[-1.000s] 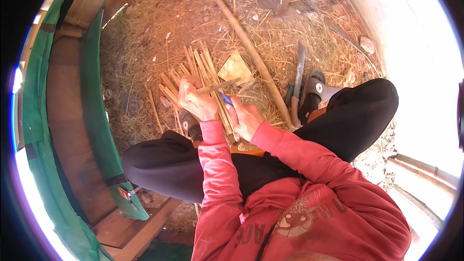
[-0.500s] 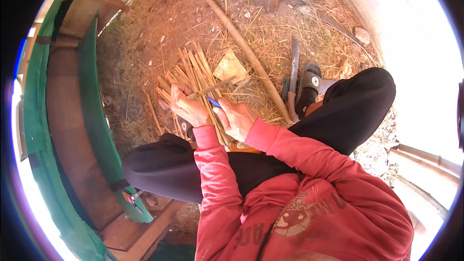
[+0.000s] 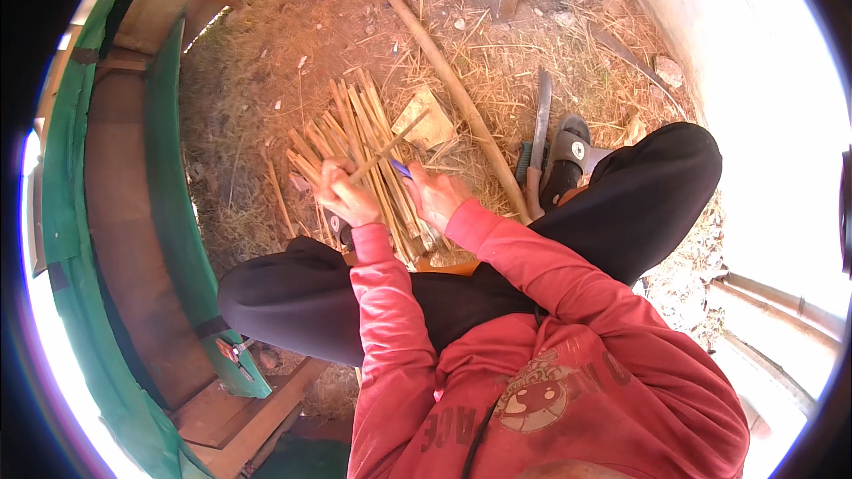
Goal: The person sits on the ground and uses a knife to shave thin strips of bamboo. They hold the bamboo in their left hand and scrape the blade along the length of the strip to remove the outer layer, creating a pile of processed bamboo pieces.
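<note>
My left hand [image 3: 349,193] is closed around the lower end of a thin wooden stick [image 3: 410,128], which slants up and to the right. Close beside it, my right hand [image 3: 437,197] grips a slim blue object [image 3: 400,168]; its tip is near the stick, and I cannot tell whether they touch. Most of the blue object is hidden by my fingers, so its kind does not show. Beneath both hands lies a pile of split wooden sticks [image 3: 366,113], fanned out away from me. A flat, pale yellowish piece [image 3: 430,121] rests just beyond the pile's right side.
A long pole [image 3: 451,80] lies diagonally across the straw-strewn ground. To its right are a machete [image 3: 541,111] and a green brush [image 3: 524,160], beside my sandalled right foot [image 3: 569,153]. Green-edged wooden boards [image 3: 164,204] stand at left; a pale wall [image 3: 754,80] rises at right.
The stick in my left hand has swung to a steeper slant, its far end now higher. Both hands stay close together, with the blue object still in my right hand.
</note>
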The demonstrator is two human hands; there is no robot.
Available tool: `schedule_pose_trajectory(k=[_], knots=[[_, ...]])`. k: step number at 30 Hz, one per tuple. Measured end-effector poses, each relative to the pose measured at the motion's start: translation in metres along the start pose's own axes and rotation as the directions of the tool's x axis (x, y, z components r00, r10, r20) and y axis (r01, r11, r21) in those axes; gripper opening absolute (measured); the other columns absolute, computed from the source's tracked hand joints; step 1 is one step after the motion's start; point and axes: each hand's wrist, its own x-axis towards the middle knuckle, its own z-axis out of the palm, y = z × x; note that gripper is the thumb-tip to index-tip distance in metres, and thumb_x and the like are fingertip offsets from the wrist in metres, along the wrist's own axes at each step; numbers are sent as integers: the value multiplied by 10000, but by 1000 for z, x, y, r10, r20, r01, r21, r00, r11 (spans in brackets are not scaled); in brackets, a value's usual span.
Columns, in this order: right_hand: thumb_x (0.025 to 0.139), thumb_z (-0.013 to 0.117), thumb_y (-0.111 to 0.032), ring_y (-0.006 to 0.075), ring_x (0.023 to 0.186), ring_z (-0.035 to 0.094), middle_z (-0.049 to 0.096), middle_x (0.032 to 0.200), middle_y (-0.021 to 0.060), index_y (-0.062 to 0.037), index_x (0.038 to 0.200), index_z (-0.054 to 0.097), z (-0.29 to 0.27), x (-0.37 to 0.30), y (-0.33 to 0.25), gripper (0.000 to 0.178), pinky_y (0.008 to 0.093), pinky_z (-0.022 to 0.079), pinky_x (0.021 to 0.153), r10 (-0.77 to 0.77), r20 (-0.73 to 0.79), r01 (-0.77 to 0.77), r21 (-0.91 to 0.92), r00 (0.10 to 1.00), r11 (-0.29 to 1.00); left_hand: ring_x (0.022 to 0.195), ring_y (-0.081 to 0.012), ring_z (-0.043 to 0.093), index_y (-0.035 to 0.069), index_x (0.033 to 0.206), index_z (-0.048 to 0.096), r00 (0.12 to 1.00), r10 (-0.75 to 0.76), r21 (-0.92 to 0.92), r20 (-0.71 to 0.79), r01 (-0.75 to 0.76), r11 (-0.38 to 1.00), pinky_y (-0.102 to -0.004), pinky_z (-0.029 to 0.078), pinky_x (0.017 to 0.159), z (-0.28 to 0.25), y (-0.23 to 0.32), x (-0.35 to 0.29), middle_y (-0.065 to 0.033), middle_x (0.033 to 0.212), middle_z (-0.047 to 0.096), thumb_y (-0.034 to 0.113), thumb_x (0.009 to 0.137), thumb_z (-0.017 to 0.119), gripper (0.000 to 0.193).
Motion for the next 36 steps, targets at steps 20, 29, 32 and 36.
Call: schedule_pose_trajectory(k=[20, 29, 32, 36], knots=[[982, 545, -231, 447, 604, 612, 609, 658, 235, -11, 1087, 531, 12, -41, -4, 244, 533, 461, 531, -71, -37, 76, 148, 997, 986, 650, -180, 404, 55, 519, 401, 989, 82, -280, -124, -114, 953, -330, 365, 672, 2, 29, -4, -86, 540, 480, 226, 792, 427, 322], [990, 542, -210, 447, 581, 601, 568, 609, 245, -25, 1046, 527, 10, -49, -12, 194, 523, 426, 509, -28, -74, 51, 334, 997, 941, 647, -178, 416, 65, 507, 366, 940, 111, -273, -323, -205, 940, -318, 351, 673, -12, 20, 2, -78, 623, 405, 204, 764, 443, 302], [1005, 487, -265, 469, 591, 587, 584, 620, 255, -10, 1071, 522, 23, -47, 7, 265, 546, 445, 548, 10, 9, -12, 195, 1000, 981, 695, -173, 469, 54, 538, 417, 963, 12, -211, -267, -70, 975, -319, 389, 642, 2, 1, -16, -75, 646, 459, 199, 796, 450, 298], [1007, 482, -261, 472, 599, 589, 585, 622, 251, -15, 1078, 512, 24, -43, 8, 257, 549, 450, 557, 11, 19, -14, 184, 1000, 983, 699, -163, 481, 57, 557, 412, 974, -61, -277, -218, -2, 961, -280, 375, 631, 5, 4, -11, -85, 735, 517, 185, 796, 460, 276]])
